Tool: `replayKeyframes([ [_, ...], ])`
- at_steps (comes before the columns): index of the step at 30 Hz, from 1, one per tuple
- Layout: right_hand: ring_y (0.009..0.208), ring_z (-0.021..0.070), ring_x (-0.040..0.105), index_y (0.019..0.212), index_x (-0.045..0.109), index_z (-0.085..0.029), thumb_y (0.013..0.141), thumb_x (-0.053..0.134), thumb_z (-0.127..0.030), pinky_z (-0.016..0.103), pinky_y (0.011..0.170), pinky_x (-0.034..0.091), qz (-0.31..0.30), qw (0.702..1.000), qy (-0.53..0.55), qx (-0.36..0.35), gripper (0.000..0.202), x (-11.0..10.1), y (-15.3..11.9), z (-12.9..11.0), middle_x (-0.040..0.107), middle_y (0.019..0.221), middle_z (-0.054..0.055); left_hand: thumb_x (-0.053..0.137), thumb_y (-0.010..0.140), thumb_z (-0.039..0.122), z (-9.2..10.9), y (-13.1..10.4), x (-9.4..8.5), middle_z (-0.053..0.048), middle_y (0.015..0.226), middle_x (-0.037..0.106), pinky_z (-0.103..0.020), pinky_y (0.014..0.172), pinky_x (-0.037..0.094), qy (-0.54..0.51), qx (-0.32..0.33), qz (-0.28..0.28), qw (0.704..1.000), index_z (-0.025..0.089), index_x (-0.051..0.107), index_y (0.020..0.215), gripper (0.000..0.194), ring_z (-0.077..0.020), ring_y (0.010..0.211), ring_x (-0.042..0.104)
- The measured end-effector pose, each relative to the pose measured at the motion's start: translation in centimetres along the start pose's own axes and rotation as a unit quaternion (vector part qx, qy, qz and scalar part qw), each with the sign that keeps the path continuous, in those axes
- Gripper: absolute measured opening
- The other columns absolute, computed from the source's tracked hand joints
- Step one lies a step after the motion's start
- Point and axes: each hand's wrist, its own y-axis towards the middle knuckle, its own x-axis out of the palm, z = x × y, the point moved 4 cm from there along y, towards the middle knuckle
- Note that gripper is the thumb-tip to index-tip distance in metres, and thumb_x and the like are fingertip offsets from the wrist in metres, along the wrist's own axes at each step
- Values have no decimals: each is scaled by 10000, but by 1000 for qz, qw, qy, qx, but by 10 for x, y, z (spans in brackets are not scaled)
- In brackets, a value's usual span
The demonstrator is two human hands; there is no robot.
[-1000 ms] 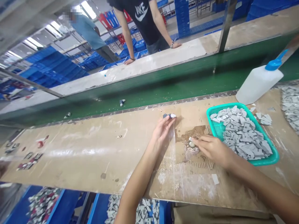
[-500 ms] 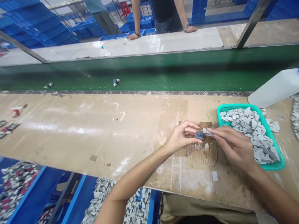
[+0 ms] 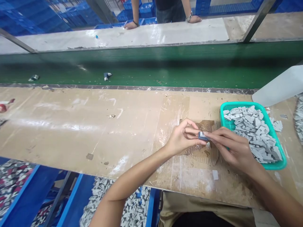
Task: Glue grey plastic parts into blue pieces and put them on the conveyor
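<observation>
Both hands together over worktop point(image 3: 132, 135), right of its middle, above the torn brown patch point(image 3: 213, 157), nearer the near edge than the far one. Left hand point(image 3: 183, 135): thumb and index finger pinch a small dark blue piece point(image 3: 203, 138); other fingers curled loosely. Right hand point(image 3: 233, 146): fingers close together, tips on a light grey piece point(image 3: 202, 134), partly hidden by them.

Change: half a second ago grey piece was out at the blue one's right side; now it lies over or in the blue piece, touching. Looks like the two are being fitted together; can't tell if fully seated. Left hand has hardly moved relative to the patch.

Green basket point(image 3: 222, 117) full of loose grey pieces point(image 3: 258, 132) sits toward worktop's right end, just beside right hand. White bottle point(image 3: 276, 86) behind it, by the far edge. Beyond that edge, green belt point(image 3: 165, 71) carries two small parts point(image 3: 107, 76), well apart.
</observation>
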Motion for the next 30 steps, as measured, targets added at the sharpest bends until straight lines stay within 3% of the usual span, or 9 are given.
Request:
replayKeyframes([
  [5, 834, 157, 644, 1431, 548, -336, 877, 499, 44, 271, 668, 527, -18, 1000, -14, -11, 673, 2, 2, 2, 688, 986, 54, 892, 631, 133, -3, 2, 0, 24, 789, 767, -199, 634, 586, -15, -2, 24, 1000, 207, 443, 902, 530, -111, 649, 739],
  [14, 655, 110, 587, 1198, 726, -244, 912, 406, -13, 215, 581, 480, -56, 998, -24, 10, 487, 8, 0, 12, 656, 795, 23, 918, 623, 221, -2, 2, 2, 4, 758, 754, -193, 602, 545, 50, -47, 24, 997, 213, 404, 921, 594, -122, 632, 717],
  [18, 673, 127, 611, 1196, 737, -217, 957, 410, -85, 242, 601, 517, -31, 997, -26, 60, 426, 13, -2, 19, 667, 784, 34, 910, 628, 245, 5, 13, -1, -11, 784, 760, -198, 587, 528, 97, -74, 14, 992, 212, 431, 982, 597, -130, 634, 710],
  [21, 793, 163, 673, 1326, 661, -237, 993, 452, -184, 313, 720, 584, 32, 990, -38, 134, 397, 11, -1, 24, 716, 907, 58, 898, 625, 270, 24, 44, -11, -31, 866, 763, -252, 677, 578, 172, -56, 4, 983, 195, 514, 1040, 570, -152, 718, 729],
  [23, 878, 187, 693, 1389, 608, -245, 998, 480, -225, 356, 800, 597, 77, 982, -51, 165, 412, 7, 0, 24, 729, 990, 75, 876, 635, 281, 42, 78, -24, -57, 915, 759, -280, 748, 595, 249, 4, 35, 968, 170, 597, 989, 464, -177, 817, 738],
  [26, 888, 189, 700, 1373, 622, -233, 1002, 478, -230, 349, 813, 603, 115, 977, -58, 168, 398, 4, 1, 21, 728, 997, 82, 814, 675, 223, 69, 135, -51, -86, 988, 761, -309, 861, 588, 366, 101, 165, 910, 147, 685, 971, 331, -205, 937, 735],
  [27, 871, 184, 700, 1349, 642, -226, 1002, 469, -219, 337, 801, 604, 122, 978, -59, 161, 388, 3, 1, 20, 726, 988, 83, 788, 694, 204, 75, 152, -61, -89, 1005, 761, -319, 875, 586, 396, 111, 214, 886, 140, 700, 998, 323, -205, 927, 737],
  [30, 820, 176, 694, 1279, 691, -203, 986, 449, -166, 320, 777, 605, 149, 974, -75, 155, 382, 3, 0, 21, 711, 934, 81, 711, 763, 183, 83, 198, -80, -130, 1059, 749, -339, 878, 582, 428, 115, 276, 853, 95, 697, 1094, 343, -211, 918, 739],
])
